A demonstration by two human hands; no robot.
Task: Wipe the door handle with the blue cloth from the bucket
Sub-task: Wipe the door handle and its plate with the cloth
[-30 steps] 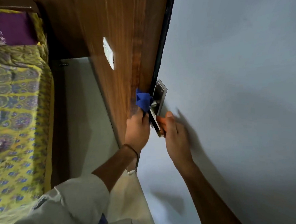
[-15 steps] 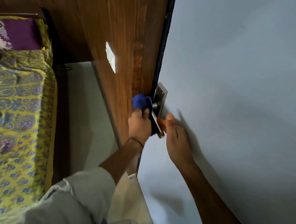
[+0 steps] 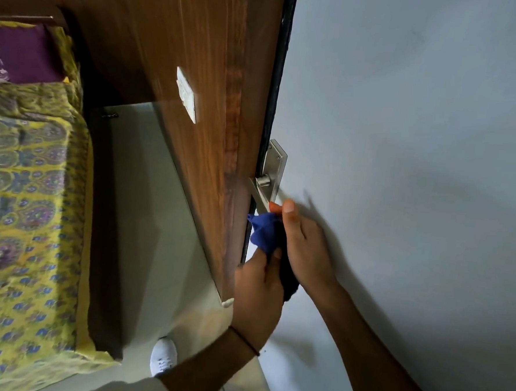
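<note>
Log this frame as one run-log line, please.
phase: wiping | left hand: holds blue cloth at lever end | right hand: steadies door handle | door: open

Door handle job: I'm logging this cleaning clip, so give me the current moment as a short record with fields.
handle: metal lever door handle on its plate at the edge of the grey door
cloth: blue cloth bunched at the lever's lower end
left hand: left hand gripping the cloth from below
right hand: right hand flat against the door, thumb by the lever
nearby: wooden panel, bed with yellow patterned cover, white shoe
bucket: not in view
</note>
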